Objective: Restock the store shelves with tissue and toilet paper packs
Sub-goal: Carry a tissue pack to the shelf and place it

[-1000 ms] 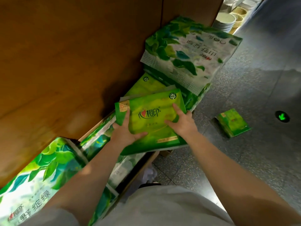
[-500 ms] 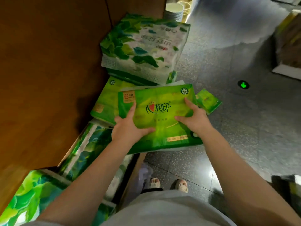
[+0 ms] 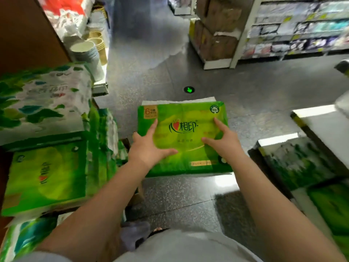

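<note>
I hold a green tissue pack (image 3: 182,137) over the floor (image 3: 255,87). My left hand (image 3: 149,149) and right hand (image 3: 223,141) each take a curled-thumb grip on its side, fingers spread across the top.

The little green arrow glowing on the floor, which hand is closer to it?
Right, though only slightly. The right hand grips the green tissue pack on the side just below the green arrow; the left hand holds the pack's opposite side, lower and farther left.

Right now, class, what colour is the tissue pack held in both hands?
Bright green tissue pack with a red heart logo, seen in the head view.
</note>
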